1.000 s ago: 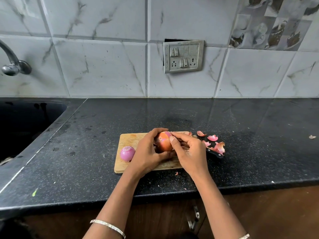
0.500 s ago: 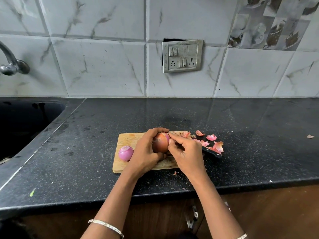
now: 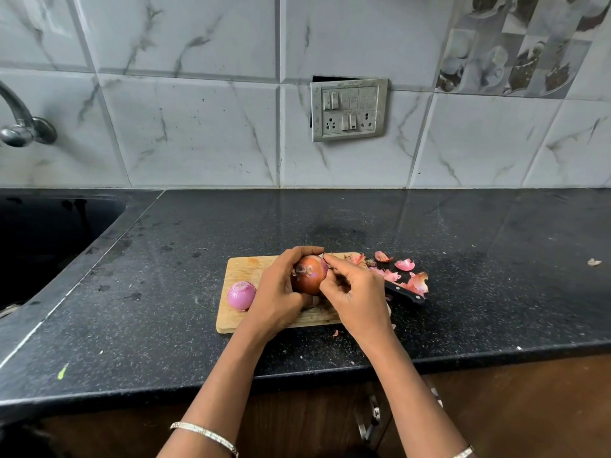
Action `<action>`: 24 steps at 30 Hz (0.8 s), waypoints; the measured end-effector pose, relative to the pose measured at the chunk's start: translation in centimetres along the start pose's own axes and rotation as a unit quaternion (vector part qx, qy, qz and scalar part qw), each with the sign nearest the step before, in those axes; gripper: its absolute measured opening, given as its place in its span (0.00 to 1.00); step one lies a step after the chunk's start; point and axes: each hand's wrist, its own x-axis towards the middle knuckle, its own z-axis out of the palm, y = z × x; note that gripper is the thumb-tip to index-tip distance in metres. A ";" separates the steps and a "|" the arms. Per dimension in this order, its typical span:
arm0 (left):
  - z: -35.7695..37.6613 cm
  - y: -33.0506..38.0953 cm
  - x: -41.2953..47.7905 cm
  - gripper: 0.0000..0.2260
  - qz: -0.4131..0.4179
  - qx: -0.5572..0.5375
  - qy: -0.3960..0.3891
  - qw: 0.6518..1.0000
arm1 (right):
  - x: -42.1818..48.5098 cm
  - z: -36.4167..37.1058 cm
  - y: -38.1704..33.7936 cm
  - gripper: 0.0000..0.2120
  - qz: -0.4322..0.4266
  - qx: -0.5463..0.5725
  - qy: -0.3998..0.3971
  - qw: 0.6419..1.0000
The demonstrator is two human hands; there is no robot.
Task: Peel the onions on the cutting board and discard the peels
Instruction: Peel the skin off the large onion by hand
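Over the wooden cutting board [image 3: 244,269], her left hand [image 3: 276,297] curls around the unpeeled onion [image 3: 309,279] while the right hand [image 3: 355,295] presses against its other side, fingertips pinching at the skin near the top. A peeled purple onion [image 3: 241,295] sits on the board's left end; loose peels [image 3: 405,274] and a black-handled knife [image 3: 405,294] lie just off its right edge, behind her right hand. The held onion is glossy, orange-brown.
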 end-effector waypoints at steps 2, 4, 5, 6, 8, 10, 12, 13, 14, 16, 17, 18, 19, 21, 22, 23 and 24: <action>0.0 -0.1 0.0 0.34 -0.002 -0.005 -0.001 1.000 | 0.0 0.0 0.0 0.12 -0.007 -0.013 0.006 1.000; 0.0 0.0 0.0 0.34 -0.007 -0.018 -0.003 1.000 | 0.0 -0.1 0.0 0.15 0.003 -0.028 0.015 1.000; 0.1 0.1 0.0 0.33 -0.008 -0.024 -0.005 1.000 | 0.0 -0.2 0.0 0.17 0.013 -0.032 0.016 0.999; 0.1 0.1 0.0 0.33 -0.009 -0.026 -0.006 1.000 | 0.1 -0.2 0.0 0.17 0.021 -0.033 0.017 0.999; 0.1 0.1 0.0 0.33 -0.013 -0.028 -0.006 1.000 | 0.2 -0.1 0.3 0.16 0.038 -0.021 0.019 0.999; 0.1 0.1 0.0 0.33 -0.016 -0.030 -0.007 0.999 | 0.3 -0.1 0.6 0.15 0.073 0.012 0.016 0.997; 0.1 0.1 0.0 0.32 -0.015 -0.024 -0.005 1.000 | 0.4 -0.2 0.9 0.13 0.115 0.046 0.009 0.992; 0.1 0.2 -0.1 0.32 -0.010 -0.019 -0.001 1.000 | 0.5 -0.3 0.9 0.13 0.131 0.058 0.008 0.990; 0.0 0.2 -0.1 0.32 -0.006 -0.016 0.003 1.000 | 0.5 -0.4 0.9 0.12 0.144 0.068 0.009 0.987; 0.0 0.3 -0.1 0.32 -0.009 -0.029 0.004 1.000 | 0.4 -0.4 0.9 0.11 0.158 0.080 0.018 0.984; -0.1 0.4 -0.1 0.32 -0.013 -0.038 0.000 0.999 | 0.4 -0.4 1.0 0.11 0.163 0.084 0.024 0.983; -0.1 0.4 -0.1 0.32 -0.018 -0.045 -0.005 0.999 | 0.4 -0.4 1.1 0.10 0.169 0.087 0.032 0.981; -0.1 0.4 -0.1 0.32 -0.022 -0.048 -0.010 0.999 | 0.4 -0.4 1.2 0.10 0.176 0.087 0.039 0.980; -0.1 0.5 -0.2 0.32 -0.024 -0.045 -0.012 0.999 | 0.4 -0.4 1.4 0.11 0.183 0.075 0.058 0.979; -0.1 0.5 -0.2 0.32 -0.022 -0.043 -0.009 0.999 | 0.4 -0.5 1.4 0.11 0.180 0.066 0.070 0.979; -0.1 0.5 -0.2 0.33 -0.022 -0.042 -0.003 0.999 | 0.4 -0.7 1.4 0.11 0.172 0.059 0.081 0.980; 0.0 0.4 -0.2 0.34 -0.024 -0.045 0.003 0.999 | 0.4 -0.8 1.3 0.10 0.161 0.055 0.086 0.982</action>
